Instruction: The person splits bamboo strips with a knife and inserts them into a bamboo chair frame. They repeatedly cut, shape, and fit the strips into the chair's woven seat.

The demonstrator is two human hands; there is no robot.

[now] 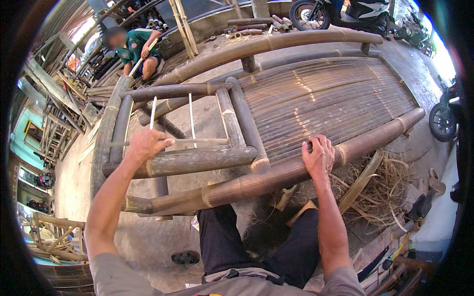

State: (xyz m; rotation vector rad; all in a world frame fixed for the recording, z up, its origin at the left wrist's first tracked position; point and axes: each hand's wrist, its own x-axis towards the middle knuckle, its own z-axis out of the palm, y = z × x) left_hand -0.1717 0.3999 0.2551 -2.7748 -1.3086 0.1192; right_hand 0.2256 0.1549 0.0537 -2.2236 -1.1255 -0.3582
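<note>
My left hand is closed on a thin bamboo strip, which lies crosswise over the opening of a square bamboo frame. Two pale upright slats, a left slat and a right slat, span that opening. The frame joins the left end of a long bamboo bench with a dark slatted panel. My right hand rests on the near thick bamboo pole, its fingers bent over the pole beside the slats. Whatever lies under its palm is hidden.
A person crouches at the far left, holding a pale strip. Bamboo shavings heap on the floor below the bench at right. Motorbikes stand at the back. Tools and bamboo pieces lie at lower right.
</note>
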